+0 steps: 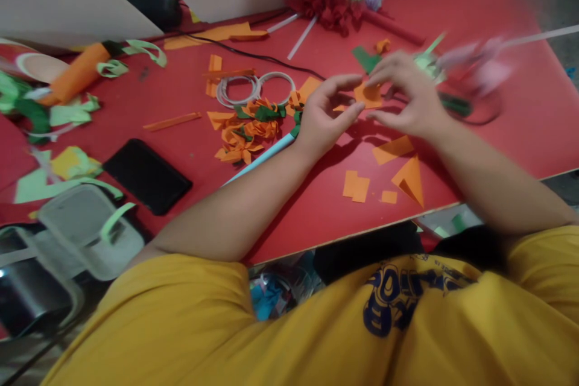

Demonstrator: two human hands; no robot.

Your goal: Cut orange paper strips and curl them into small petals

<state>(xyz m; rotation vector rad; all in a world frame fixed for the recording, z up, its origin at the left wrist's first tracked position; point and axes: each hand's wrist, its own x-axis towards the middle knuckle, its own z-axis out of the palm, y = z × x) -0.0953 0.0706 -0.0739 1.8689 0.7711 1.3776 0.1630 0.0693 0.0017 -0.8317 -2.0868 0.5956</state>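
Observation:
A small orange paper piece (pixel 367 95) is between the fingertips of my two hands, over the front middle of the red table. My left hand (pixel 323 111) is curled, its thumb at the paper's lower left edge. My right hand (pixel 409 96) meets the paper from the other side, index fingertip at its top edge and thumb below. Beside my left wrist lies a bunch of orange paper flowers (pixel 248 132) with green parts and a light blue stem (pixel 265 158). Orange paper scraps (pixel 356 186) and a folded orange piece (pixel 409 180) lie nearer my body.
Rolls of tape (pixel 237 91), a black cable (pixel 253 55) and a black phone (pixel 147 176) lie leftward. Red paper flowers (pixel 323 0) rest at the back. Pink items (pixel 493 66) blur at right. A grey open container (pixel 90 232) stands by the table's left front.

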